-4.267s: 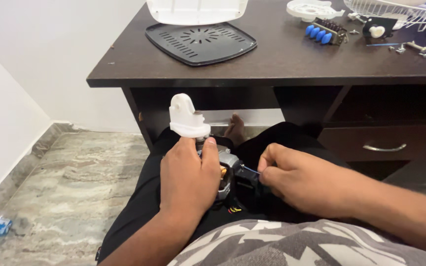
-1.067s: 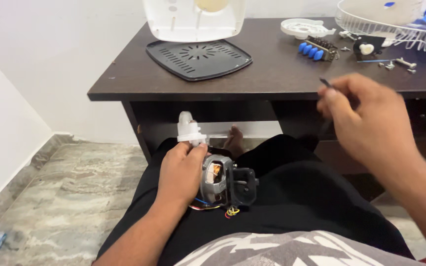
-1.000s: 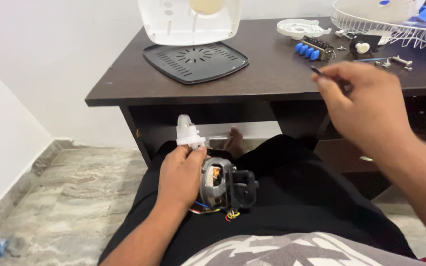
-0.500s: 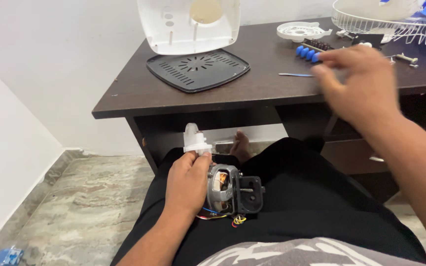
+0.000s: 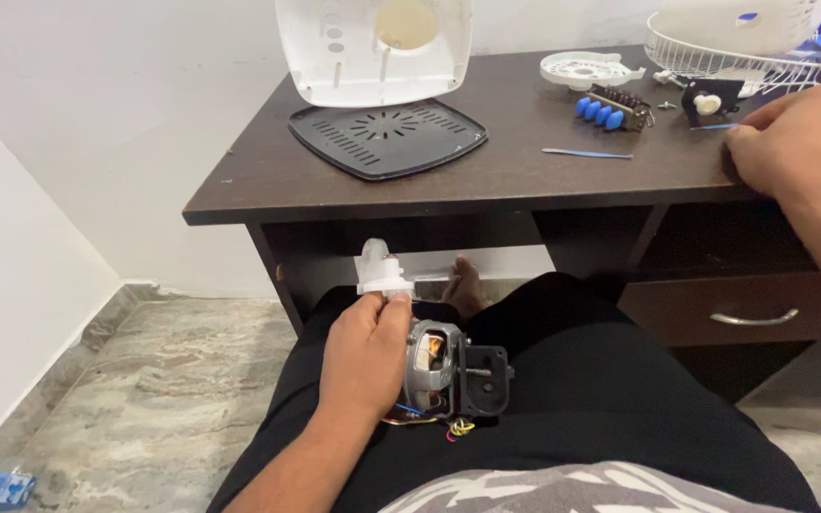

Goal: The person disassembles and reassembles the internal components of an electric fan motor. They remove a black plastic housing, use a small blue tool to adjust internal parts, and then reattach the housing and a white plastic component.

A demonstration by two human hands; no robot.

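A: Left hand (image 5: 365, 353), grip?

B: Fingers are wrapping around the fan motor (image 5: 439, 366) on the lap, lower centre of the frame. Fingertips are pressing on the white plastic gear housing (image 5: 381, 274) sticking up at its top end. Closed, holding it.

A: Motor details?

B: Metal body, copper winding showing, black bracket (image 5: 485, 378) facing right, coloured wires (image 5: 456, 427) hanging out below. It is resting on black trousers.

A: Right hand (image 5: 800, 142)?

B: Upper right of the frame, lying on the edge of the dark desk (image 5: 486, 171). Fingers are curling down loosely; whether it is pinching anything, cannot tell. Nearest things: a small black part with a white knob (image 5: 706, 101) and a thin blue-handled tool (image 5: 586, 153) lying flat, apart from the hand.

A: Rest of the desk?

B: Switch block with 4 blue buttons (image 5: 608, 107), white round disc (image 5: 583, 69), white wire fan guard (image 5: 743, 52) upper right, black vented cover (image 5: 387, 137) flat at centre, white fan housing (image 5: 374, 47) leaning behind it.

A: Floor?

B: Marble tile; a small blue object (image 5: 4, 490) is sitting lower left.
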